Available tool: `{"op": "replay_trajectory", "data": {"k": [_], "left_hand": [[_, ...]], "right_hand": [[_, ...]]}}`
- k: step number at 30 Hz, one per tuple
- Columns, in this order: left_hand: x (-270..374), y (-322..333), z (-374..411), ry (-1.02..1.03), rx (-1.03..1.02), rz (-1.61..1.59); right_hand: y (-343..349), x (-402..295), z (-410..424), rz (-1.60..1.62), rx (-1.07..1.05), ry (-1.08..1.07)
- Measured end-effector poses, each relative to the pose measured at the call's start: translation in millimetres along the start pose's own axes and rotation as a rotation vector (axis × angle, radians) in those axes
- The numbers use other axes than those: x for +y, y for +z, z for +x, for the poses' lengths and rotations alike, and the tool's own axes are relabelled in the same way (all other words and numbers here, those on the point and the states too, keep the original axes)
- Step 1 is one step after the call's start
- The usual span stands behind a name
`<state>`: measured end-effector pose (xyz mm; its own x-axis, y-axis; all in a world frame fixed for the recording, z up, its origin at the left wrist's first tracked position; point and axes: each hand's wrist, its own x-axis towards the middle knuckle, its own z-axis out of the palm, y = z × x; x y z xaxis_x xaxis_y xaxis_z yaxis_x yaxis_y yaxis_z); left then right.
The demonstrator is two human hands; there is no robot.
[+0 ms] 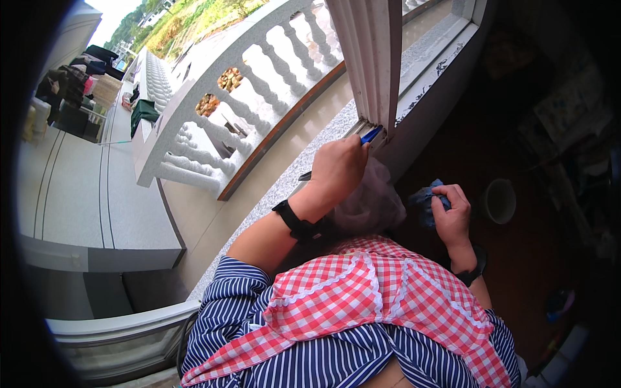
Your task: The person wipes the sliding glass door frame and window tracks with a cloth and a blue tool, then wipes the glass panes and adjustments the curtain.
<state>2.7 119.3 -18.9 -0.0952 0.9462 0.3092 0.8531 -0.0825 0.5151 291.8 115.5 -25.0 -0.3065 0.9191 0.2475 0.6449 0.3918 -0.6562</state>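
My left hand [342, 162] is closed around a small blue tool [371, 135], most of which the fingers hide. The tool's tip rests at the end of the sliding-window track [358, 129], right at the foot of the upright white window frame [371, 58]. Pinched between the fingers and thumb of my right hand [453, 211] is a crumpled blue cloth [428, 203], held in the air over the dark floor. Below my left hand, a translucent plastic bag [376, 199] bulges in front of the apron.
A speckled stone sill [271, 206] runs beneath my left forearm. Outside stands a balustrade [271, 72] of stone posts. On the indoor side, a pale bucket [499, 201] sits on the reddish-brown floor [490, 271]. Another window sash [131, 334] lies at lower left.
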Motion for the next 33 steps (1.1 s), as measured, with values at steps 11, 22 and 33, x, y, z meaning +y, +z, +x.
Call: {"op": "replay_trajectory", "data": {"k": [11,22,33], "left_hand": [[49.0,-20.0,-22.3,0.222,-0.034,-0.06],[48.5,-20.0,-32.1,0.264,-0.125,-0.145],[1.0,-2.0,12.1,-0.057,-0.128,0.065]], "right_hand": [[-19.2,-32.3,14.0,0.018,0.255,-0.268],[-5.2,-6.1,35.5,-0.024,0.1,-0.166],[5.0,-9.1,13.8,0.062,0.061,-0.076]]}}
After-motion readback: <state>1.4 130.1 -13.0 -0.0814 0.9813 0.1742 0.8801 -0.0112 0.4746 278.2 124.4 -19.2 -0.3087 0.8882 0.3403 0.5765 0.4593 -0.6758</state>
